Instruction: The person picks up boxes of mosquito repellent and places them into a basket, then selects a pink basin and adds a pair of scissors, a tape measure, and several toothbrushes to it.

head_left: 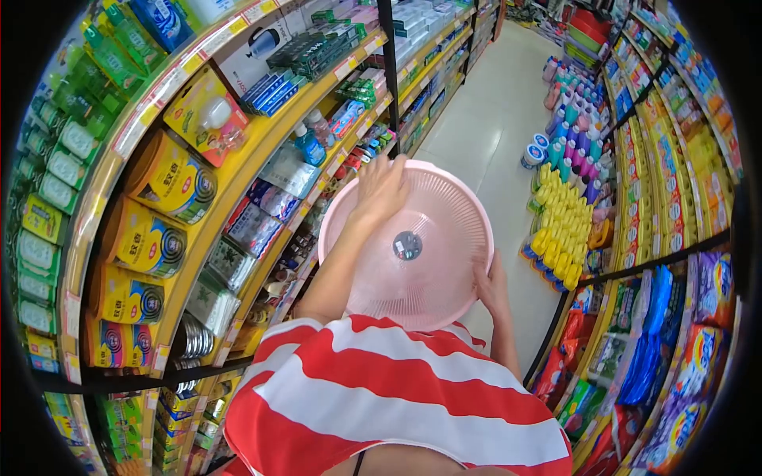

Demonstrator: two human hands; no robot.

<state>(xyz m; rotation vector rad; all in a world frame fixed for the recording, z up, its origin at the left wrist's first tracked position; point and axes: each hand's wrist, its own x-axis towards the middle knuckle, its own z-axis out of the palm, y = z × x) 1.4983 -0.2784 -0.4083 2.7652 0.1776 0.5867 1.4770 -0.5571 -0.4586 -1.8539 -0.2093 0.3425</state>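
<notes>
A round pink plastic basin (pixel 440 278) with ribbed walls is held in front of my red-and-white striped top. At its centre is a dark round sticker (pixel 407 246). My left hand (pixel 382 190) reaches across the left part of the basin to its far rim, the fingers bent over the edge. On the right side, my right hand (pixel 494 287) grips the rim with the thumb inside; its other fingers are mostly hidden behind the wall.
Left shelves carry yellow mosquito-coil tubs (pixel 171 178), boxes and green bottles (pixel 119 47). Along the aisle floor (pixel 468 119), yellow bottles (pixel 559 226) and purple and teal bottles (pixel 567 127) stand in rows by the right shelves. Detergent bags (pixel 698 357) fill the lower right.
</notes>
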